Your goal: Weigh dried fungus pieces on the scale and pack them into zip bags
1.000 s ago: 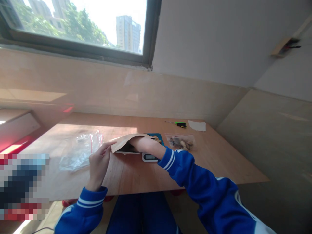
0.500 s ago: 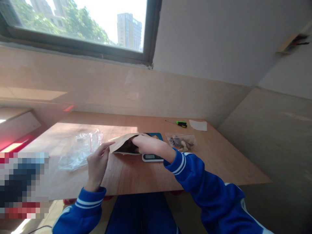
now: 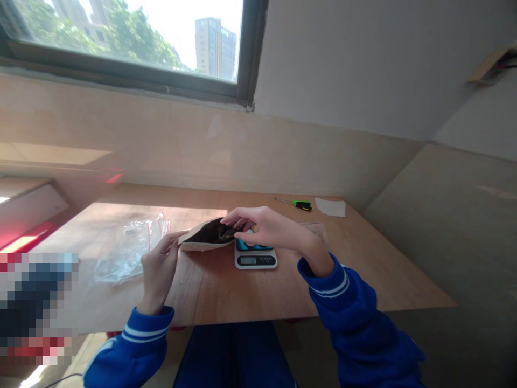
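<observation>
A brown paper bag is tilted over the table with its dark mouth facing me. My left hand pinches the bag's left edge between thumb and fingers. At the right end of the mouth is my right hand, with its curved fingers and thumb apart. A small greyish piece shows in the bag's mouth near the thumb tip; I cannot make out what it is. Below my right hand stands a white digital kitchen scale with a blue top, partly covered by the hand.
A clear plastic bag lies to the left on the wooden table. Towards the back right are a green-and-black screwdriver and a piece of white paper. Another clear bag is mostly hidden behind my right forearm.
My right hand has come out of the paper bag to its mouth and moved up and right. More of the scale's front shows. My left hand keeps its hold on the bag.
</observation>
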